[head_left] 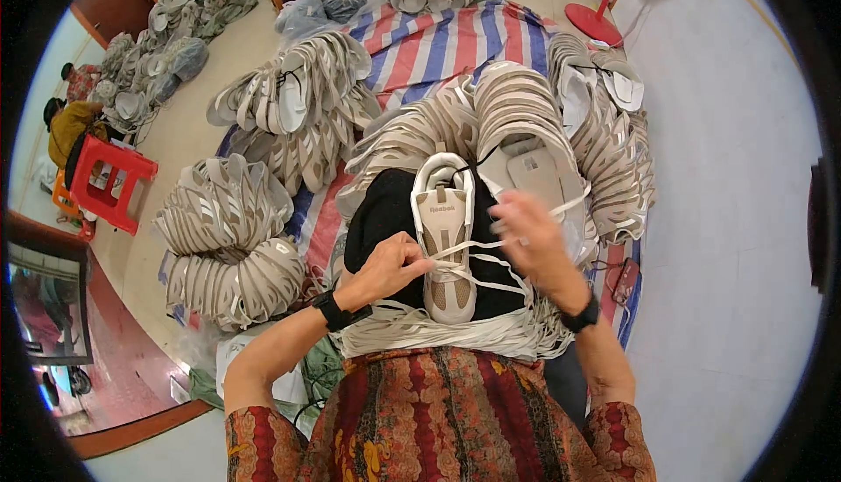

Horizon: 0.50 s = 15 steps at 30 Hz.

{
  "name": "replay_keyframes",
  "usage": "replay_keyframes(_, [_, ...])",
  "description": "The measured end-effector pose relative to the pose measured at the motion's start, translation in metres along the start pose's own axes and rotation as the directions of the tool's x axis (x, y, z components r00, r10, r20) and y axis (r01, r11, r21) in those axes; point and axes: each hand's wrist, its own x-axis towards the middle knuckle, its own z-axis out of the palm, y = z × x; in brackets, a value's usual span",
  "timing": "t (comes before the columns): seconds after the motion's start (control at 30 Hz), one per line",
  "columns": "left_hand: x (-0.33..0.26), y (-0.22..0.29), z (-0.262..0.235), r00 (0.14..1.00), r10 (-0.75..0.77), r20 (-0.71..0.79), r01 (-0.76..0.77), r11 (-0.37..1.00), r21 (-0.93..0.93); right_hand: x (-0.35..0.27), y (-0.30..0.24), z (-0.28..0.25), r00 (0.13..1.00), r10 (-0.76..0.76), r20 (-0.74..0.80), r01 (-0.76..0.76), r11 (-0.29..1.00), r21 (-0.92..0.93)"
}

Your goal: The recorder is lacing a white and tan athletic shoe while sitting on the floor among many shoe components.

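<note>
A beige and white sneaker upper [445, 219] lies on a black cloth [385, 210] over my lap, its toe pointing toward me. Cream shoelace [477, 244] runs through its lower eyelets, with loose loops to the right. My left hand [390, 267] is closed at the upper's left edge, thumb and forefinger pinching the lace. Slightly blurred, my right hand [530, 237] is raised just right of the upper. The lace runs into its curled fingers, and a length sticks out beyond them. A bundle of cream laces [438, 333] lies across my lap below the toe.
Stacked shoe uppers [526, 105] curve close beyond my hands, with more stacks [232, 237] at the left. A striped sheet [447, 44] covers the floor. Farther left, a person [70, 131] sits near a red stool [109, 180]. A red stand base [594, 24] stands far right.
</note>
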Motion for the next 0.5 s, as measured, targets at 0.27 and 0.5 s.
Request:
replay_keyframes(0.27, [-0.02, 0.011, -0.011, 0.995, 0.041, -0.09, -0.048, 0.996, -0.071, -0.007, -0.018, 0.05, 0.985, -0.132, 0.114, 0.142, 0.986, -0.089])
replay_keyframes(0.5, [0.004, 0.022, -0.01, 0.831, 0.474, -0.291, -0.41, 0.875, 0.256, -0.008, -0.017, 0.052, 0.986, -0.093, 0.137, 0.111, 0.985, -0.13])
